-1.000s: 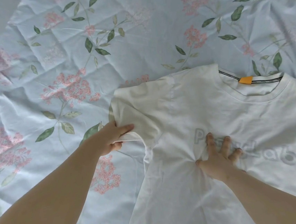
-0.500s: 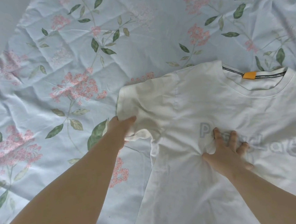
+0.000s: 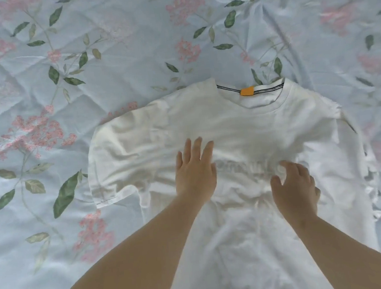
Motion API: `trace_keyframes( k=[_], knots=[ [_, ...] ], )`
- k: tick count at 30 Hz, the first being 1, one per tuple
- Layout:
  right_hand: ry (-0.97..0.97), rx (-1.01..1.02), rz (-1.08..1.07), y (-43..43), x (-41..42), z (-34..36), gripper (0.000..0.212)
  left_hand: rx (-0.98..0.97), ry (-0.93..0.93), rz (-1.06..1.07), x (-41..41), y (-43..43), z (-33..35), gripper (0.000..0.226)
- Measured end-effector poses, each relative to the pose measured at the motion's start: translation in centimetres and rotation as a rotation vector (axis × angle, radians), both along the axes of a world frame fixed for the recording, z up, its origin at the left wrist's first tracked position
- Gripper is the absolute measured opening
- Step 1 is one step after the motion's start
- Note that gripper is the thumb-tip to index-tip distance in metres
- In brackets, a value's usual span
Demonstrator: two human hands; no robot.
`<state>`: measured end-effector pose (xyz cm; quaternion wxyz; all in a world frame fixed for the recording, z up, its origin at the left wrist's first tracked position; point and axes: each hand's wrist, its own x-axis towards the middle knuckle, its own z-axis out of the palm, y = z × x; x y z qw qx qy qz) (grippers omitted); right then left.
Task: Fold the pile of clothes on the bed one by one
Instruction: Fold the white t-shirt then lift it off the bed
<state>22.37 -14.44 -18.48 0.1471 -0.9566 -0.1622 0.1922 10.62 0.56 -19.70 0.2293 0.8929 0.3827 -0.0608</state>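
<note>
Shirt: a white short-sleeved cotton T-shirt (image 3: 252,124) lies front side up in the centre and lower right of the frame, its body running down to the bottom edge.
Collar: the ribbed round neckline (image 3: 265,109) points to the top of the frame, with a small orange tag (image 3: 246,91) on a dark-striped band inside the back of the neck.
Sleeve: the short sleeve (image 3: 117,165) at centre left is spread out flat, its hem turned toward the lower left; the sleeve on the right side of the frame is rumpled along the shirt's edge, and how it lies is unclear.
Print: faint grey lettering (image 3: 240,164) crosses the chest between the two hands, creased and unreadable.
Left hand: the left hand (image 3: 196,174) rests palm down on the chest just left of centre, fingers straight and close together, pointing toward the collar.
Right hand: the right hand (image 3: 293,188) sits right of centre on the chest, its fingers curled and thumb drawn in, pinching a small bunch of the shirt's cloth; wrinkles gather round it.
Bedding: a pale blue sheet with pink flower clusters and green leaves (image 3: 107,59), creased all over, lies under the shirt and fills the rest of the frame.
</note>
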Motion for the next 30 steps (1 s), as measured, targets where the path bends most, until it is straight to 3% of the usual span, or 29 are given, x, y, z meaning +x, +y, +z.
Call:
trace_keyframes(
  k=[4,7,12,14,15,18,20,22,24,28,30],
  knots=[
    [-0.104,0.045,-0.347,-5.3,5.6,0.3,0.040,-0.024,0.078,-0.202,6.0,-3.2,-2.4,0.056],
    [-0.133,0.055,-0.597,-8.8,9.2,-0.6,0.041,0.029,0.143,-0.158,8.3,-4.7,-5.1,0.059],
    [0.075,0.167,-0.831,-11.3,12.3,-3.2,0.053,0.229,0.128,-0.107,8.0,-5.5,-7.3,0.074],
    [0.152,0.173,-0.778,-10.9,12.9,-3.1,0.052,0.258,0.100,-0.095,8.1,-5.5,-7.6,0.072],
    [0.160,0.199,-0.714,-10.6,13.0,-2.9,0.040,0.279,0.067,-0.089,8.1,-5.5,-7.7,0.070],
    [-0.021,0.286,-0.488,-8.7,12.6,-1.2,0.010,0.343,-0.029,-0.076,8.0,-5.6,-8.6,0.061],
    [-0.129,0.326,-0.242,-6.9,11.5,-0.3,0.014,0.379,-0.054,-0.080,7.9,-5.5,-9.0,0.059],
    [-0.073,0.228,0.168,-5.5,9.7,-0.7,0.025,0.398,-0.071,-0.077,7.9,-5.5,-9.1,0.058],
    [-0.075,0.142,0.402,-5.4,8.2,-1.9,0.031,0.409,-0.080,-0.074,7.9,-5.5,-9.2,0.058],
    [-0.120,0.178,0.208,-7.8,7.6,-3.3,0.051,0.420,-0.105,-0.065,7.8,-5.4,-9.5,0.057],
    [-0.092,0.243,0.195,-8.5,7.7,-3.5,0.035,0.422,-0.105,-0.067,7.8,-5.4,-9.6,0.058]
  ],
)
